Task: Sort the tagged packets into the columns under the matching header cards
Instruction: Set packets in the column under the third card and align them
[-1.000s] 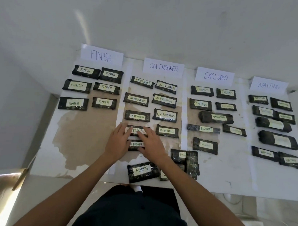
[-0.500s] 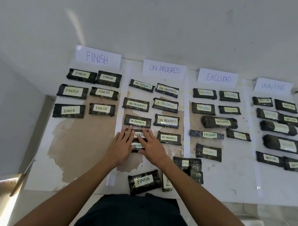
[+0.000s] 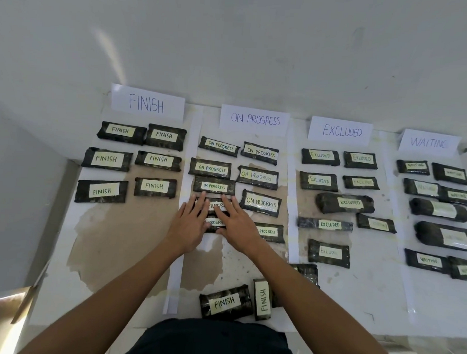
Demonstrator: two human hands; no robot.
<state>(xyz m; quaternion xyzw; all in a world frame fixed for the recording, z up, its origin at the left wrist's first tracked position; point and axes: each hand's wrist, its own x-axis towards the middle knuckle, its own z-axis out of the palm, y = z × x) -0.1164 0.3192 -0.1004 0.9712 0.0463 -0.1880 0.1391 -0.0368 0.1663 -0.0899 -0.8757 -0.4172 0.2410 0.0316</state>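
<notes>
Four header cards line the far edge: FINISH (image 3: 147,102), ON PROGRESS (image 3: 255,119), EXCLUDED (image 3: 341,131), WAITING (image 3: 429,142). Dark packets with pale tags lie in columns below them. My left hand (image 3: 189,223) and my right hand (image 3: 234,222) lie flat with straight fingers on two ON PROGRESS packets (image 3: 217,206) in the left row of that column, partly covering them. The fingertips reach the ON PROGRESS packet (image 3: 214,186) above. Near the front edge lie two FINISH packets (image 3: 225,301) and a further packet (image 3: 307,273) half hidden by my right forearm.
The table (image 3: 112,241) has a worn brown patch below the FINISH column. White paper strips (image 3: 175,276) divide the columns. A wall rises behind the header cards. The table's left edge drops to a lower floor.
Both hands have slid the two ON PROGRESS packets a little farther from me, up against the packet above. The camera has tilted, so the whole layout sits lower in the frame.
</notes>
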